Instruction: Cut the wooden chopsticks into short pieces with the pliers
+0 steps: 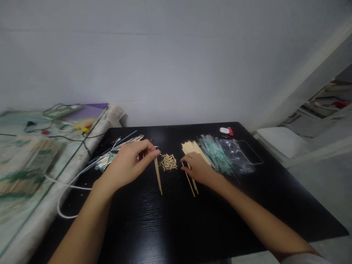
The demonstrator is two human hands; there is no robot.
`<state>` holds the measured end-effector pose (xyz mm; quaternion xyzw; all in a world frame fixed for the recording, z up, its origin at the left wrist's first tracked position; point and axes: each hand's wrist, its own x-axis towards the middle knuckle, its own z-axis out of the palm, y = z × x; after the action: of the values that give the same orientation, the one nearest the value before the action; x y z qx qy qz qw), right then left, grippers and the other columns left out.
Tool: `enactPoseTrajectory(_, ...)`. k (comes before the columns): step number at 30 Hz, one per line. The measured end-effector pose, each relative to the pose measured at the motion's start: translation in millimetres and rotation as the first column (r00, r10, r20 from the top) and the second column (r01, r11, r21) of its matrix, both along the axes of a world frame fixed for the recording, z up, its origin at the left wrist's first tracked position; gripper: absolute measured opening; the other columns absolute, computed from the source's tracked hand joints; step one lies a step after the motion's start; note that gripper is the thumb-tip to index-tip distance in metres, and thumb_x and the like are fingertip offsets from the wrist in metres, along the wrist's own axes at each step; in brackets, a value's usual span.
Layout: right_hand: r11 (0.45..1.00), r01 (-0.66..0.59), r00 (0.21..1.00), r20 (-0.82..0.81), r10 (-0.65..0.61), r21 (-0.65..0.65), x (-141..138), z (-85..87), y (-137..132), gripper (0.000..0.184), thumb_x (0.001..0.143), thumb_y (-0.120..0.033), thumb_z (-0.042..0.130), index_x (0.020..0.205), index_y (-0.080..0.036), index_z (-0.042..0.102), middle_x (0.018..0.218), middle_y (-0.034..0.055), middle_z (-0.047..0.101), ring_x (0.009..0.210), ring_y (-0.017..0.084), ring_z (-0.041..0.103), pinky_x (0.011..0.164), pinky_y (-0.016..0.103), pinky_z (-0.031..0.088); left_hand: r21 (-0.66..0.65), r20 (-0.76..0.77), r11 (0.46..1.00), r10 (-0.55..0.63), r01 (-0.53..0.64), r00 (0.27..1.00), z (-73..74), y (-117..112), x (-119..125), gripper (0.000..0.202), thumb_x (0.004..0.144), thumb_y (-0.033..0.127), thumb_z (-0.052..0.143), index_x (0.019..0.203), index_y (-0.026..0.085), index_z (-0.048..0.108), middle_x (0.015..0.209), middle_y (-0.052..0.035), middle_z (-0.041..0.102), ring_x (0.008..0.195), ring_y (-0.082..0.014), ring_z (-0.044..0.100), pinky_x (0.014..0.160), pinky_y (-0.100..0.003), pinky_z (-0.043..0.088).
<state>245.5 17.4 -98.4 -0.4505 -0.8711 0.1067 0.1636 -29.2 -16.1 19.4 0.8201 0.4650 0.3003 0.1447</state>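
Observation:
Between the thumb and fingers of my left hand is a pinched pair of thin wooden sticks, their lower ends pointing down toward me. Curled over the near part of a bundle of similar wooden sticks is my right hand. A couple of loose sticks run out from beneath its fingers toward me; its fingertips touch them. A small heap of short cut stick pieces lies between my hands.
Green-and-clear plastic wrappers and a clear bag lie right of the bundle on the black table. Farther back sit a white case and a red item. A white cable loops at left, beside a cluttered glass-topped table.

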Motion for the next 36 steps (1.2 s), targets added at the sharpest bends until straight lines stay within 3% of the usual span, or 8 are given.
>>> enactPoseTrajectory(2,0.999,0.011,1.000,0.026,-0.011,-0.036,-10,1.8,-6,0.013,0.089,-0.018,0.075,0.101,-0.019,0.069,0.104,0.0102,0.071,0.104,0.028,0.063,0.092,0.040,0.047,-0.032,-0.040,0.999,0.002,-0.003,0.999,-0.9,1,-1,0.030,0.100,0.045,0.055,0.086,0.021,0.067,0.076,0.0008,0.069,0.067,-0.0146,0.061,0.059,-0.026,0.042)
enactPoseTrajectory(7,0.971,0.188,0.956,0.251,-0.148,-0.145,-17,6.6,-15,0.004,0.092,-0.017,0.071,0.094,-0.017,0.067,0.098,0.0131,0.070,0.094,0.029,0.068,0.079,0.036,0.049,-0.045,-0.126,0.999,-0.010,0.004,0.992,-4.0,5,-3,0.029,0.102,0.043,0.053,0.087,0.022,0.066,0.076,0.0011,0.069,0.068,-0.0153,0.060,0.064,-0.028,0.041)
enactPoseTrajectory(11,0.966,0.205,0.947,0.280,-0.156,-0.155,-18,5.7,-22,0.007,0.092,-0.016,0.071,0.098,-0.015,0.068,0.100,0.0151,0.070,0.096,0.031,0.069,0.080,0.039,0.051,-0.037,-0.115,0.999,-0.014,0.010,0.993,-5.0,6,-3,0.027,0.102,0.042,0.054,0.091,0.022,0.068,0.079,0.0005,0.070,0.071,-0.0159,0.062,0.067,-0.028,0.042)
enactPoseTrajectory(14,0.977,0.148,0.989,0.045,-0.143,-0.151,-21,7.4,-27,0.013,0.095,-0.021,0.069,0.107,-0.015,0.067,0.106,0.0140,0.071,0.100,0.028,0.068,0.087,0.040,0.052,-0.061,-0.073,0.998,-0.016,0.012,0.997,-5.5,7,-3,0.025,0.101,0.041,0.056,0.092,0.022,0.069,0.078,0.0012,0.070,0.071,-0.0155,0.062,0.067,-0.028,0.043)
enactPoseTrajectory(17,0.988,0.009,0.955,-0.293,-0.055,-0.156,-26,11.4,-29,0.020,0.102,-0.028,0.060,0.119,-0.017,0.065,0.114,0.0123,0.072,0.106,0.025,0.068,0.095,0.041,0.053,-0.100,-0.014,0.995,-0.021,0.020,1.000,-5.8,7,-3,0.024,0.100,0.040,0.057,0.092,0.022,0.070,0.078,0.0017,0.071,0.072,-0.0150,0.064,0.069,-0.028,0.045)
enactPoseTrajectory(22,0.978,-0.169,0.904,-0.414,0.105,-0.121,-35,8.9,-29,0.026,0.104,-0.029,0.058,0.127,-0.020,0.063,0.127,0.0122,0.070,0.119,0.026,0.064,0.105,0.045,0.049,-0.169,0.103,0.985,-0.030,0.048,0.994,-10.6,2,-5,0.022,0.100,0.038,0.057,0.092,0.022,0.070,0.085,0.0000,0.073,0.078,-0.0153,0.067,0.072,-0.027,0.050)
enactPoseTrajectory(28,0.956,-0.232,0.915,-0.375,0.151,-0.181,-34,-1.6,-31,0.014,0.102,-0.020,0.058,0.106,-0.020,0.072,0.104,0.0072,0.071,0.099,0.021,0.068,0.092,0.035,0.054,-0.354,0.311,0.933,0.050,0.066,0.949,-42.3,-17,-28,0.024,0.097,0.043,0.061,0.098,0.020,0.070,0.083,-0.0035,0.075,0.076,-0.0166,0.070,0.072,-0.028,0.057)
enactPoseTrajectory(36,0.943,-0.178,0.975,-0.181,0.130,-0.280,-23,-22.3,-35,0.008,0.096,-0.015,0.069,0.101,-0.019,0.073,0.100,0.0063,0.073,0.098,0.022,0.067,0.091,0.034,0.052,-0.549,0.188,0.836,0.120,0.003,0.975,-92.3,-28,-78,0.032,0.095,0.050,0.059,0.100,0.019,0.069,0.081,-0.0044,0.074,0.075,-0.0183,0.069,0.071,-0.031,0.057)
